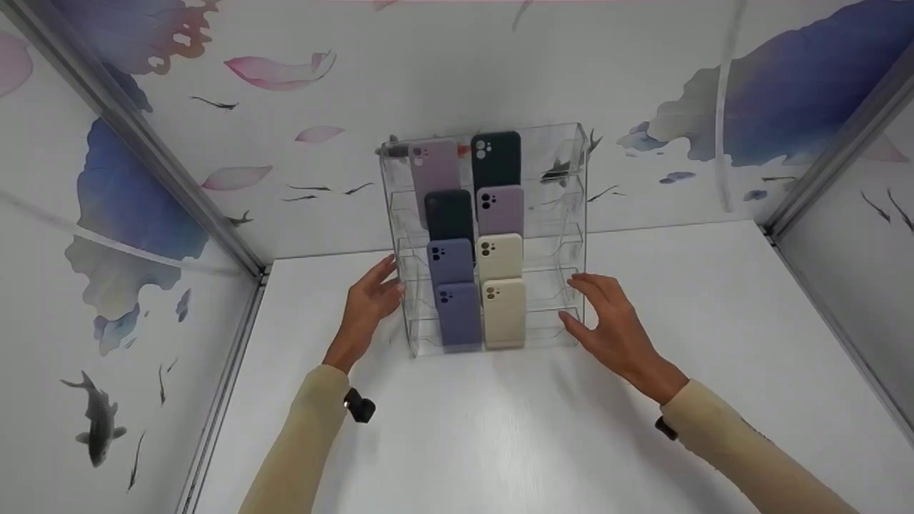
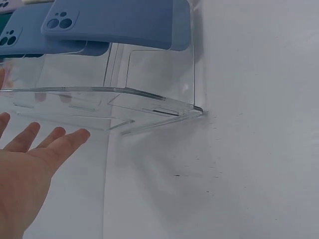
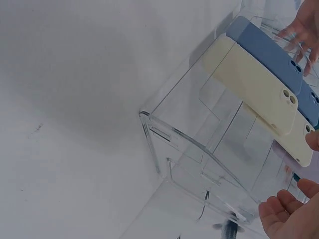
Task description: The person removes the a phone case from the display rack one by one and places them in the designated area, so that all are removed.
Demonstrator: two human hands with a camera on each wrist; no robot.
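A clear acrylic tiered rack stands on the white table, holding two columns of phone cases. The left column runs from a pale pink-lilac case through a dark green one to two blue-violet cases. On the right are a dark green case, a lilac one and two cream cases. My left hand is at the rack's left side, fingers loosely extended. At the right side is my right hand, thumb and fingers spread. Whether either touches the rack, I cannot tell.
Behind the rack rises a white wall printed with petals, fish and blue leaves. Side panels with metal frame strips bound the table left and right. Each sleeve has a small black device at the wrist.
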